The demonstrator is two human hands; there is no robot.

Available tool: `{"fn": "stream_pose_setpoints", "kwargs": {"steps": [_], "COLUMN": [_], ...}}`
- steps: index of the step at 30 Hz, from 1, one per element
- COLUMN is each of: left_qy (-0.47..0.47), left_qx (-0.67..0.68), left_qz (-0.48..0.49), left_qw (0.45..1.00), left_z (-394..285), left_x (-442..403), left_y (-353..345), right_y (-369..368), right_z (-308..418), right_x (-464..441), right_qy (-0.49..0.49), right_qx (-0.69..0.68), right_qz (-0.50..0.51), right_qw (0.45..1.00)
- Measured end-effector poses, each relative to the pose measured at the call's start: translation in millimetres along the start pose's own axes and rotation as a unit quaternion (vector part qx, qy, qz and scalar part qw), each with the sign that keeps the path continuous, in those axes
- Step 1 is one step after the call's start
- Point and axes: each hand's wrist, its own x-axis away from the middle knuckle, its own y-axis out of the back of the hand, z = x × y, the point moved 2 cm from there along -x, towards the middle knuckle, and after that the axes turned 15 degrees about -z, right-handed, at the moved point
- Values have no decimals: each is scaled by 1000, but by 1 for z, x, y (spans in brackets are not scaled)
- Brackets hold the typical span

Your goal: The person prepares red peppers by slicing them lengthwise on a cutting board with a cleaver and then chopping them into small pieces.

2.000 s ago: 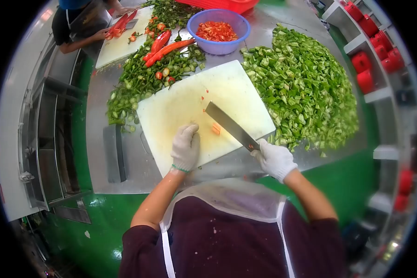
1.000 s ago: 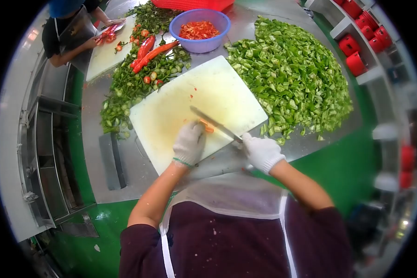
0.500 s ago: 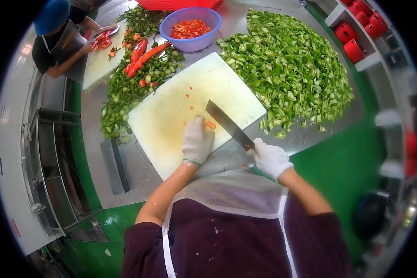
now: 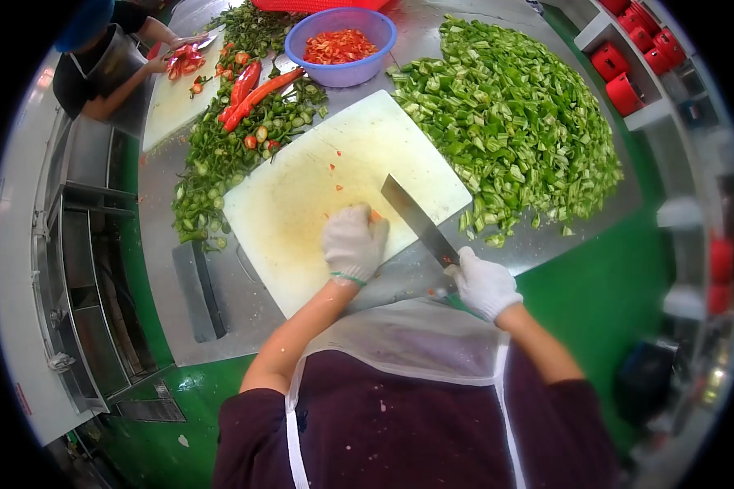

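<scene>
My right hand (image 4: 487,285), in a white knit glove, grips the handle of a cleaver (image 4: 420,220). The blade slants up and left over the lower right part of a white cutting board (image 4: 285,187). On that board my gloved left hand (image 4: 355,244) has its fingers curled over cut red pepper (image 4: 375,216). Only a small orange-red edge shows beside the fingers; the rest is hidden. A gap lies between the blade and my left hand. A few red bits (image 4: 338,187) are scattered above the fingers.
Chopped green peppers (image 4: 522,130) form a big heap on the right. Beyond the board is a purple bowl (image 4: 342,75) of chopped red pepper. Whole red peppers (image 4: 257,99) lie on green trimmings (image 4: 212,175). A grey block (image 4: 197,293) sits left; a co-worker (image 4: 110,69) cuts at another board.
My left hand has shifted slightly right, covering most of the orange-red piece that showed before. The cleaver and my right hand have moved a little to the right.
</scene>
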Motion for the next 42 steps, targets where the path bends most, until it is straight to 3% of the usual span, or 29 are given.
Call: {"fn": "stream_pose_setpoints", "kwargs": {"steps": [3, 6, 9, 15, 22, 31, 34, 42], "left_qy": [10, -49, -56, -16, -52, -47, -54, -70], "left_qx": [-34, -29, 53, 132, 12, -32, -34, -8], "left_qz": [57, 35, 71, -119, -61, 13, 13, -19], "left_qw": [998, 998, 995, 984, 997, 998, 998, 997], "left_z": [-10, 1, 8, 41, 24, 20, 19, 26], "left_x": [-10, -10, -11, 17, 4, -1, 0, 4], "left_y": [-1, -12, -3, -4, -10, -11, -12, -14], "right_y": [-7, -7, -5, -7, -2, 7, 3, 4], "right_z": [-7, -10, -10, -11, -11, -9, 7, 19], "right_x": [-1, 1, 4, -2, -20, -30, -42, -51], "right_qy": [-12, -21, -1, 85, 149, 139, 69, 53], "right_qx": [1, -2, -16, -7, 54, 9, -2, -64], "right_qz": [-9, -18, -27, -38, -7, 69, 115, 49], "right_qw": [1000, 1000, 999, 996, 987, 988, 991, 995]}}
